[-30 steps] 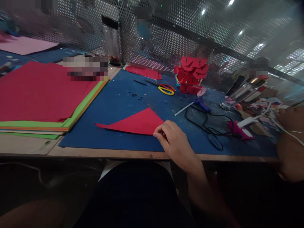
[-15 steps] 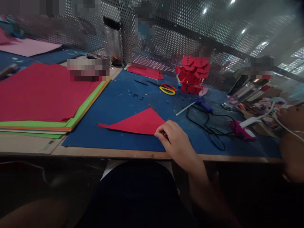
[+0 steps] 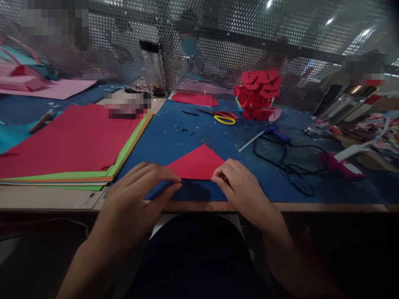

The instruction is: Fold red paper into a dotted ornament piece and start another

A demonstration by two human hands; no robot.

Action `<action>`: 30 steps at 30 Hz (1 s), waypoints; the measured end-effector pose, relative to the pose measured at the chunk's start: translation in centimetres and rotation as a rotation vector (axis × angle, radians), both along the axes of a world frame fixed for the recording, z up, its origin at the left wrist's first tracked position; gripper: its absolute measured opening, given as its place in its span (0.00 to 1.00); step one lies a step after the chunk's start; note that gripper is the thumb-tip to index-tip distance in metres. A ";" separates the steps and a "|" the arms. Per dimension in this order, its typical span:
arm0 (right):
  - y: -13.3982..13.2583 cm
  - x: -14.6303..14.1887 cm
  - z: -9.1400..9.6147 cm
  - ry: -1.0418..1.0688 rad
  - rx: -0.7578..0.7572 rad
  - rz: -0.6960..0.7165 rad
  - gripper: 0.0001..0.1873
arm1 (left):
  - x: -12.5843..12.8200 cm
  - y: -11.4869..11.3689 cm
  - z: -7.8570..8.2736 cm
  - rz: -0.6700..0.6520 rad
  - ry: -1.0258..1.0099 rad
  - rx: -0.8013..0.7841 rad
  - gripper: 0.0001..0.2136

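A red paper folded into a triangle (image 3: 198,164) lies on the blue mat (image 3: 174,141) near the table's front edge. My left hand (image 3: 137,193) rests over its left corner with the fingers stretched out flat on the paper. My right hand (image 3: 240,189) pinches the paper's right corner between thumb and fingers.
A stack of coloured sheets (image 3: 68,145), red on top, lies at the left. Yellow-and-red scissors (image 3: 222,117), a pile of red paper pieces (image 3: 258,95), a blue glue gun (image 3: 274,133) with black cable and a pink glue gun (image 3: 339,166) sit farther back and right. A perforated metal screen (image 3: 237,45) closes the back.
My left hand has come into view and landed on the paper's left corner. The view has shifted, and the other person's hand at the right edge is out of view.
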State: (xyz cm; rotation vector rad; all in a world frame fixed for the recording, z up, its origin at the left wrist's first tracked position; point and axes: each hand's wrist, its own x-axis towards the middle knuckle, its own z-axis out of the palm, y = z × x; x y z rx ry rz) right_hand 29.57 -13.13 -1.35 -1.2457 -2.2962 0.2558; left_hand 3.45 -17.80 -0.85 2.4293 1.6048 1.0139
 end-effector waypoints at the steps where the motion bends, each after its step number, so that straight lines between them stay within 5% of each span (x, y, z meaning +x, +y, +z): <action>1: 0.0 0.0 0.0 -0.003 -0.004 -0.005 0.06 | 0.4 1.4 -0.1 -0.025 0.017 0.006 0.07; 5: 0.1 0.0 -0.1 -0.012 -0.012 -0.010 0.06 | 0.5 3.8 -1.2 0.010 0.002 0.046 0.06; 30: 0.3 0.3 -0.2 -0.030 -0.011 -0.066 0.10 | -0.9 4.2 -1.0 0.031 0.038 -0.108 0.14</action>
